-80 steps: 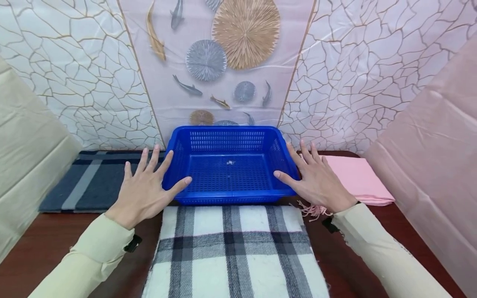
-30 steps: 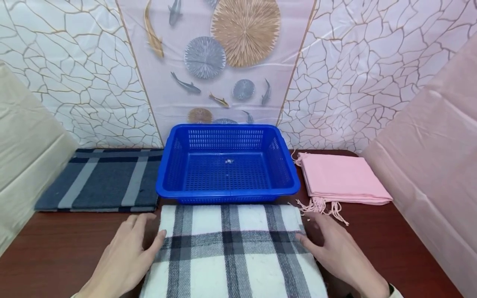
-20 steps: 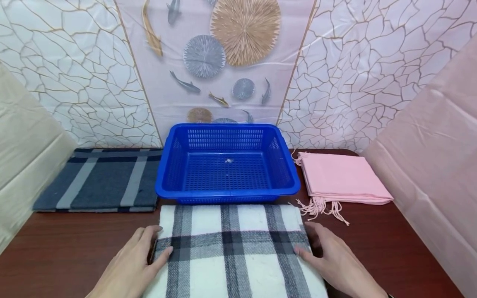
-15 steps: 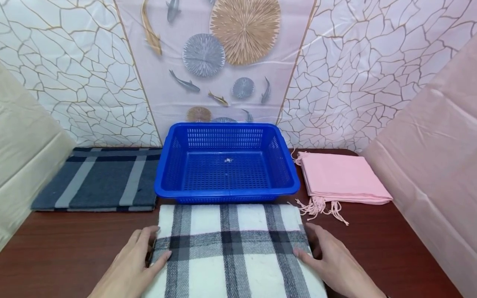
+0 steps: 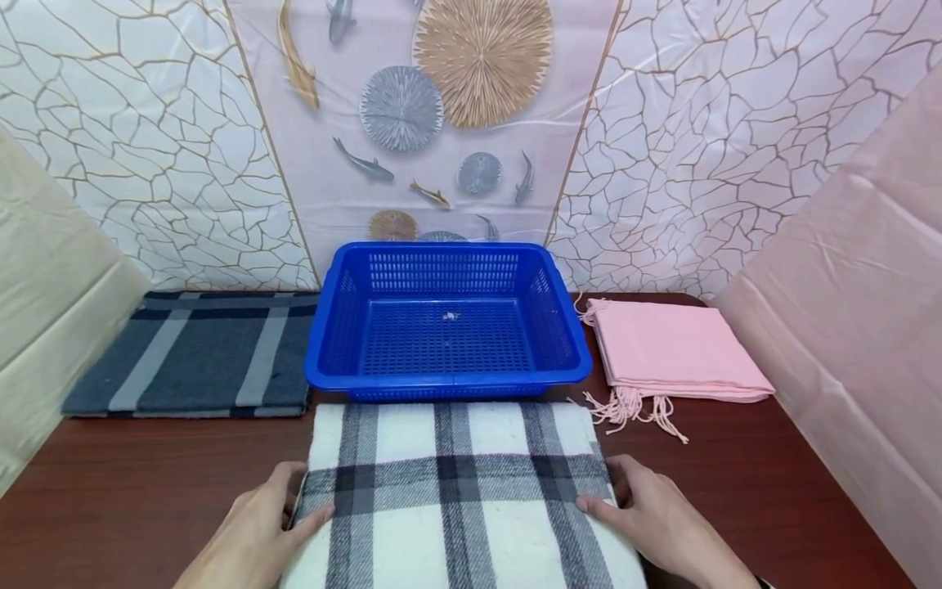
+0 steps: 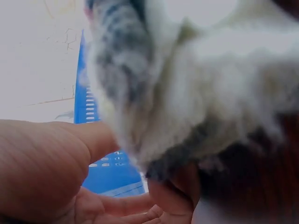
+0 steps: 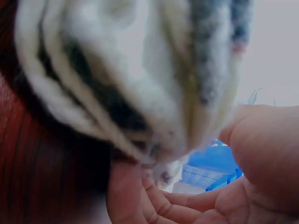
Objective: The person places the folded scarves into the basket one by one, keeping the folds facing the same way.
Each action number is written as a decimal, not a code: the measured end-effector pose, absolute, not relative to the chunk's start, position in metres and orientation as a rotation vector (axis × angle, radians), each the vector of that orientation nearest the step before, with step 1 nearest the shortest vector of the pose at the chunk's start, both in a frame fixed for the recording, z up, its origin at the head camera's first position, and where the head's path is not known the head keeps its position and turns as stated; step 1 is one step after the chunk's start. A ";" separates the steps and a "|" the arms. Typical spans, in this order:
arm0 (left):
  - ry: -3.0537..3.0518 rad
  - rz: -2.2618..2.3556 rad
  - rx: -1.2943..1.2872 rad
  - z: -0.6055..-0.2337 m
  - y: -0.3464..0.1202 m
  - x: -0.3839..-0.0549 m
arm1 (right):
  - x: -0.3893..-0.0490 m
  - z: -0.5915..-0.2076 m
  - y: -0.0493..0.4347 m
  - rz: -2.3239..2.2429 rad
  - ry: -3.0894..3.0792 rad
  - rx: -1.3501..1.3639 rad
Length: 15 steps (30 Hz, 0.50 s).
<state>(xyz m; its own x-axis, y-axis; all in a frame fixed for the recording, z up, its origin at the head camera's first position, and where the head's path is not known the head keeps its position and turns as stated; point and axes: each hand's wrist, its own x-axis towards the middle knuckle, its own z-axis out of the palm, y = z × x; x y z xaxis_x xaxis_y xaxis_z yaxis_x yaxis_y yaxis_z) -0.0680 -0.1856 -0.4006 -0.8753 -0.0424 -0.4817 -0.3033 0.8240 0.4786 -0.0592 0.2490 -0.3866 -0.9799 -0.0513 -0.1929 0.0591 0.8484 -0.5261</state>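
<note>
"Where does the checked blanket (image 5: pixel 456 491) lie?"

"Folded in a thick stack over the counter (image 5: pixel 147 458), right in front of the blue basket (image 5: pixel 449 382). Its far edge is just by the basket's near rim; whether they touch, I can't tell."

"And the hands?"

"The left hand (image 5: pixel 250 528) grips one side edge, the right hand (image 5: pixel 666 519) the other, roughly level. On each, the thumb rests on top and the fingers curl round the edge, parted only by the folds between."

"Is that a sound hold?"

"I'd say so, provided every layer is in it. The right wrist view shows several separate folds at the edge, too blurred to tell if the fingertips reach beneath the lowest. I'd check that first; a layer left out would probably sag."

"How firmly should one press?"

"Lightly and evenly, I think. Cloth this fluffy looks likely to bunch if pinched at one spot."

"Anything else to watch?"

"Keep both sides at one height and the spacing steady: squeezing inward could buckle the middle. The near end runs out of the head view and may droop. And the pink fringe (image 5: pixel 629 406) lies near the right side, so don't snag it."
</note>
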 end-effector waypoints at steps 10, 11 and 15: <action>2.543 0.791 -0.201 -0.402 -0.186 -0.066 | -0.060 -0.384 0.251 -0.848 2.772 -0.008; 2.554 0.810 -0.187 -0.402 -0.186 -0.065 | -0.060 -0.384 0.251 -0.855 2.770 -0.012; 2.603 0.875 -0.152 -0.399 -0.183 -0.060 | -0.061 -0.383 0.253 -0.941 2.720 -0.047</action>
